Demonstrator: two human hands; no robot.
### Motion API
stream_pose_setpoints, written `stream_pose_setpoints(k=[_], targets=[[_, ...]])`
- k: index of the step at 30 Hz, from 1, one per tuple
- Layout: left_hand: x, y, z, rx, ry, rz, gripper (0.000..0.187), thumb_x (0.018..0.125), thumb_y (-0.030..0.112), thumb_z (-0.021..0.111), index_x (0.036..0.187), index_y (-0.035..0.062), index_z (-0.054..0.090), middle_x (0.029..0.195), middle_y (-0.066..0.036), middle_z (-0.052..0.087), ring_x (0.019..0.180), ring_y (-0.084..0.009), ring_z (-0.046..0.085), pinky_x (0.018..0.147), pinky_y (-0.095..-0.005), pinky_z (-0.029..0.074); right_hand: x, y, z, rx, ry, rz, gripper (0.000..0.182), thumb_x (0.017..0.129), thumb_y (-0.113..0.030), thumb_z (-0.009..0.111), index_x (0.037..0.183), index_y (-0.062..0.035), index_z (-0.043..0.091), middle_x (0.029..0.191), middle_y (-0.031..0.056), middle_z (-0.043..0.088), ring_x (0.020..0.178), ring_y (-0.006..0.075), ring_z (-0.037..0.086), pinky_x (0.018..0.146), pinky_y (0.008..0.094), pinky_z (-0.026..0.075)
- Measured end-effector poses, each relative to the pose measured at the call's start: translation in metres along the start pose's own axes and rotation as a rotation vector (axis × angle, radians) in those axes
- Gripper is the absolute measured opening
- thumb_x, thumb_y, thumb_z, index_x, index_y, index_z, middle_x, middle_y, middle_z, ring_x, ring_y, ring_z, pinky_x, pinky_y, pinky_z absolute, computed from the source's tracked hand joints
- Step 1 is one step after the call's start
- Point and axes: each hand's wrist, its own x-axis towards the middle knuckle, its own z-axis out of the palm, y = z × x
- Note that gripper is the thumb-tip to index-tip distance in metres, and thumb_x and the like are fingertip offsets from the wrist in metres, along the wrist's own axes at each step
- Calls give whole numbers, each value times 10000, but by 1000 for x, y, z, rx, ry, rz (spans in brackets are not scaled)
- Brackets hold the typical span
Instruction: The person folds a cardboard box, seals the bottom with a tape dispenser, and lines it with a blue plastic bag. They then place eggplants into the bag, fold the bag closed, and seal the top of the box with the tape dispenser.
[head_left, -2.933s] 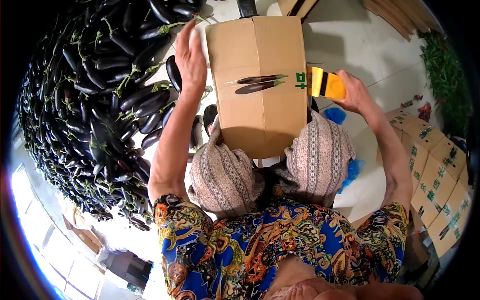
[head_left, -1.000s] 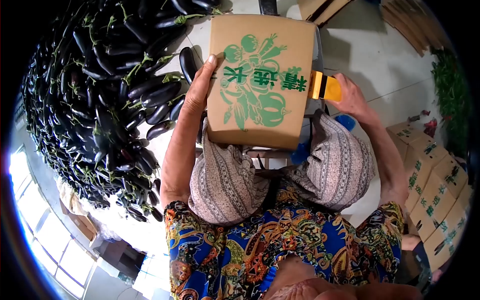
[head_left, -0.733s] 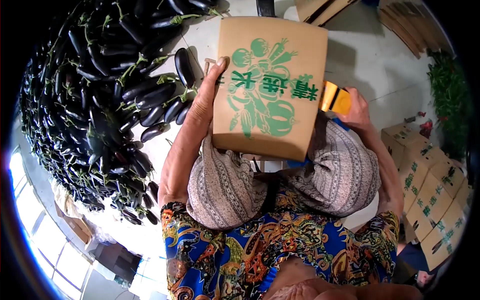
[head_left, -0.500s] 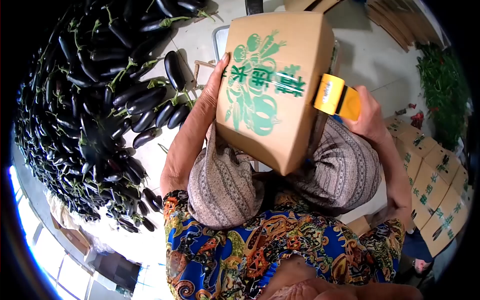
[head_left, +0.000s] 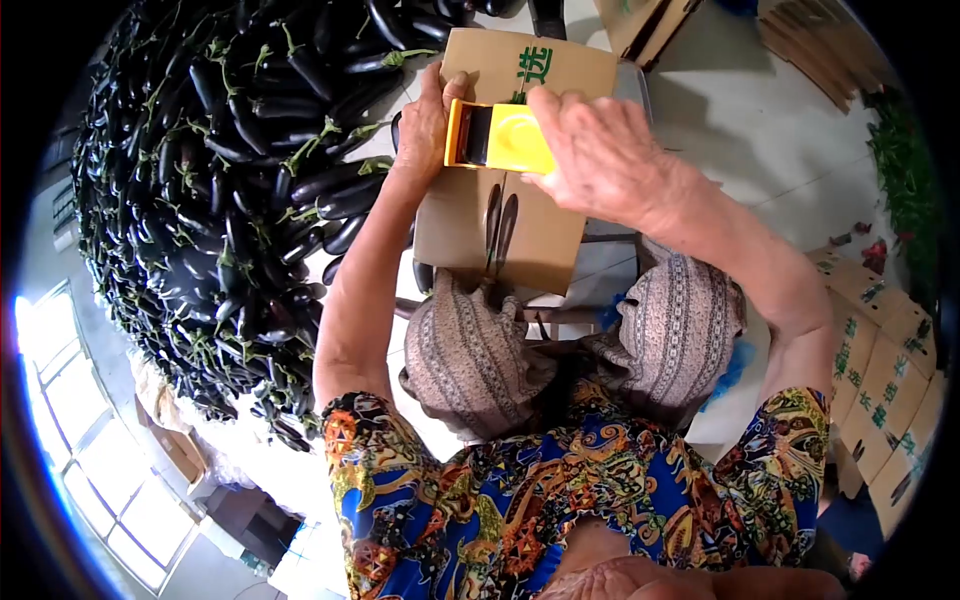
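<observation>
The brown cardboard box with green printing [head_left: 520, 200] rested on the person's knees, above the patterned trousers [head_left: 480, 350]. Half a second before, its broad face with the green vegetable print had been turned upward; now that face was gone from sight, and the upper face showed two printed dark aubergines and a seam running down its middle.

The yellow and black tape dispenser [head_left: 498, 138] had been at the box's right edge; it now lay on the upper face near the left far corner. The right hand [head_left: 600, 150] had crossed over with it and was clenched around the dispenser's handle, pressing it onto the cardboard. The left hand [head_left: 425, 120], which had been flat against the box's left side lower down, had shifted up to the far left corner, fingers curled over the edge, gripping the box just beside the dispenser.

The large heap of dark purple aubergines with green stalks [head_left: 200, 200] lay on the floor to the left. Stacked printed cartons [head_left: 890, 380] stood at the right.
</observation>
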Motion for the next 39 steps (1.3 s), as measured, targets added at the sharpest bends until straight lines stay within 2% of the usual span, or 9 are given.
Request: stream_pose_setpoints(k=[3,8,16,24,28,29,34,36,39], targets=[[2,-2,3,102,37,-17,595,961,595,331,1383,183,406,1073,-271,643,1019,-474,592,870,-506,457,0,-16,-6,-121,-146,66,538,762,-367,778,1002,19,489,629,115,563,510,221,610,438,346,499],[1,-1,6,191,99,52,517,981,530,321,1361,190,404,998,-303,646,947,-511,597,854,-543,463,-57,23,-11,47,49,-19,486,800,-360,738,1007,5,493,741,154,599,614,238,632,507,356,538],[2,-2,2,175,81,34,546,975,556,316,1344,178,456,1066,-264,645,1001,-480,591,868,-530,455,-171,90,23,130,14,236,565,778,-447,751,1024,-24,469,845,202,613,777,367,656,659,451,547],[5,-15,-2,185,89,31,600,971,594,287,1355,167,460,1048,-254,656,1010,-485,587,872,-531,454,-267,137,92,218,-63,402,476,746,-287,803,975,-19,483,843,173,618,770,370,637,650,433,536],[3,-9,-3,150,76,19,577,985,561,302,1308,121,491,1022,-267,657,989,-485,596,847,-520,471,-254,125,103,131,6,387,469,758,-322,781,980,-40,479,801,166,605,757,378,630,632,430,530],[4,-12,-1,154,92,33,579,986,560,302,1295,111,496,1015,-263,660,988,-478,601,841,-514,477,-234,116,96,86,-145,491,461,756,-312,767,1001,-32,494,801,176,611,768,386,633,628,436,527],[2,-11,-4,163,77,-10,577,983,562,314,1308,120,492,1052,-271,649,1015,-482,588,867,-520,463,-149,104,163,91,-209,317,355,766,-203,670,1013,43,604,854,225,628,786,374,635,638,476,500],[7,-11,-3,157,85,-21,585,977,570,325,1319,124,487,1065,-277,643,1027,-489,579,880,-524,453,-106,80,136,-638,-374,-272,262,711,-140,657,872,66,646,867,226,636,782,341,633,657,470,478],[4,-7,-1,84,82,18,609,962,590,343,1347,136,470,1091,-289,630,1067,-502,550,916,-519,432,-98,83,117,-613,-190,-349,246,692,-148,673,853,38,665,870,178,644,830,304,620,696,435,458]])
